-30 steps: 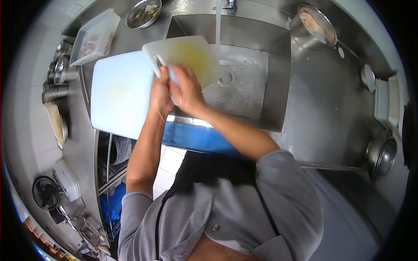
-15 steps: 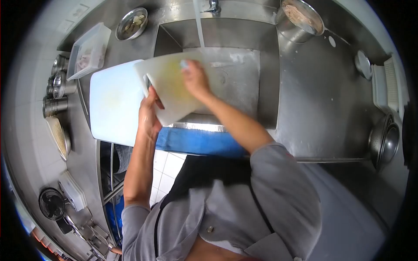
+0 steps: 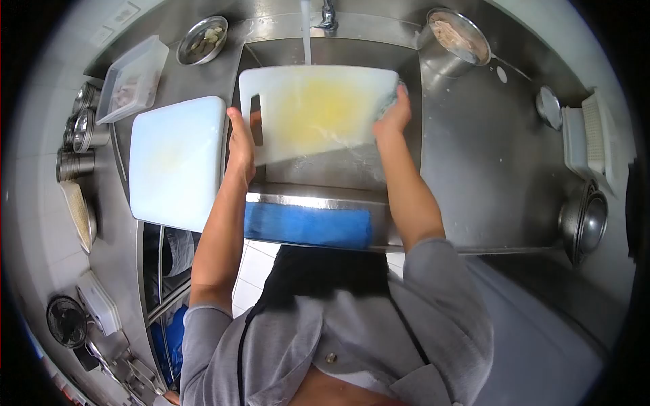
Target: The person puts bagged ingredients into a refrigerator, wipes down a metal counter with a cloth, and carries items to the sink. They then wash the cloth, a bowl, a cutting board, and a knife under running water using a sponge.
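A white cutting board [image 3: 298,101] with a yellow stain is held over the steel sink [image 3: 325,177], its far edge at the stream of running water [image 3: 306,40]. My left hand [image 3: 242,139] grips its left end, with fingers through the handle slot. At the opposite end, my right hand [image 3: 396,115] is closed on the board's edge. A greyish, wet-looking scrubber or cloth [image 3: 388,100] shows between that hand and the board; its exact kind is hard to make out. To the left of my left hand lies a second, larger white cutting board [image 3: 177,162] on the counter.
The faucet [image 3: 328,15] stands behind the sink. A bowl [image 3: 202,40] and a plastic tub [image 3: 133,80] sit at the back left. A steel pot [image 3: 457,40] stands at the back right, with stacked bowls [image 3: 583,223] on the far right. A blue cloth [image 3: 308,224] lies along the sink's front.
The board has swung from a tilted position to nearly level across the sink, under the water. My right hand has moved from the board's face to its right edge.
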The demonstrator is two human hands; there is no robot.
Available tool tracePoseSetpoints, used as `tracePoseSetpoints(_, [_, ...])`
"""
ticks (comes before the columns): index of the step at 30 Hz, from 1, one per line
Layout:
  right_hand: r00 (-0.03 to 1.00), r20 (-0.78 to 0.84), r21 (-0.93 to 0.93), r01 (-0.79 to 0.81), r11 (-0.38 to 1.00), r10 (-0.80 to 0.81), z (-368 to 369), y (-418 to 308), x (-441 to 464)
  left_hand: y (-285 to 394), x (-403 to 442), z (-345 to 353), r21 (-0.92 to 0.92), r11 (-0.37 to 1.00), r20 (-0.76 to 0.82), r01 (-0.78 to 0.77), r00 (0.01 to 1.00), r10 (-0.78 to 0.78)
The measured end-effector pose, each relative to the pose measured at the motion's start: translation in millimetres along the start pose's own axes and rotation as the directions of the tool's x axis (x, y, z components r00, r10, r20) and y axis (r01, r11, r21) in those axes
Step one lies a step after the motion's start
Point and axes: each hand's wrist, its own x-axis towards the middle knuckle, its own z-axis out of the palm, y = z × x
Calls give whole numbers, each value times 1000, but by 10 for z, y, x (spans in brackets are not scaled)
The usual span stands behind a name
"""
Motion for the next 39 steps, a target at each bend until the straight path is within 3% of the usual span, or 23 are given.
tracePoseSetpoints(3, [991, 131, 271, -37, 962, 1, -24, -302, -243, 147, -8, 219, -188, 973, -134, 131, 978, -157])
tracePoseSetpoints(4, [988, 153, 292, -44, 956, -1, -58, -384, -320, 122, 34, 171, -393, 899, -24, 193, 975, -219])
tracePoseSetpoints(7, [822, 553, -46, -137, 990, 139, -350, -599, -241, -216, 344, -109, -655, 729, 202, 198, 976, -84])
tracePoseSetpoints(8, [698, 644, -298, -150, 943, 315, -356, -740, -234, -352, 487, -289, -742, 542, 399, 395, 910, -116])
tracePoseSetpoints(9, [687, 611, -432, -126, 893, 393, -272, -793, -273, -110, 203, -221, -687, 652, 306, 320, 942, -140])
tracePoseSetpoints(11, [676, 504, -673, -83, 735, 538, -184, -836, -379, 32, -48, -243, -629, 703, 274, 333, 941, -201])
tracePoseSetpoints(12, [706, 414, -761, -78, 644, 575, -154, -782, -328, -31, -40, -248, -647, 659, 325, 382, 921, -215])
tracePoseSetpoints(14, [728, 412, -903, 248, 350, 548, -121, -526, -174, -261, -2, -286, -673, 567, 420, 475, 876, -237])
tracePoseSetpoints(15, [735, 421, -903, 395, 169, 532, -84, -358, -119, -302, -61, -194, -689, 574, 427, 441, 888, -170])
tracePoseSetpoints(17, [788, 406, -874, 483, -55, 464, 65, 108, -224, -226, -255, -4, -613, 735, 434, 292, 901, 4])
tracePoseSetpoints(19, [816, 545, -838, 524, 151, 193, 152, 648, -706, -236, -272, 42, -607, 753, 405, 255, 914, 17])
tracePoseSetpoints(21, [653, 752, -659, 746, 94, 94, 500, 788, -1443, -336, -166, -20, -531, 821, 398, 212, 917, 21])
tracePoseSetpoints(22, [587, 809, -583, 794, 172, 31, 609, 863, -1544, -313, -187, -25, -465, 858, 304, 220, 949, -78])
tracePoseSetpoints(24, [443, 888, -391, 869, 304, -124, 762, 951, -1642, -164, -322, -103, -440, 881, 335, 175, 942, -20])
tracePoseSetpoints(26, [704, 696, -700, 622, 350, 142, 933, 884, -1167, -89, -442, -153, -463, 877, 330, 133, 943, 31])
tracePoseSetpoints(28, [888, 393, -910, 336, 244, 241, 887, 743, -691, -143, -436, -207, -522, 846, 334, 109, 939, 86])
tracePoseSetpoints(31, [874, 458, -888, 439, 141, 164, 700, 1015, -759, 56, -492, -55, -555, 829, 207, 74, 977, 52])
tracePoseSetpoints(33, [657, 754, -632, 721, 283, 12, 598, 1039, -1453, -57, -281, -69, -483, 872, 145, 83, 989, -14])
tracePoseSetpoints(35, [412, 908, -384, 892, 238, -80, 483, 846, -1948, -206, -20, -115, -478, 876, 87, -58, 990, 113])
tracePoseSetpoints(37, [621, 784, -588, 752, 298, -20, 186, 860, -1654, -217, 104, -299, -385, 922, 51, -50, 996, 75])
tracePoseSetpoints(38, [705, 710, -669, 669, 323, 10, 40, 871, -1419, 40, -104, -219, -512, 859, 98, -28, 991, 91])
tracePoseSetpoints(39, [811, 571, -818, 551, 163, 126, -11, 871, -1093, 127, -153, -229, -515, 856, 96, -41, 990, 105])
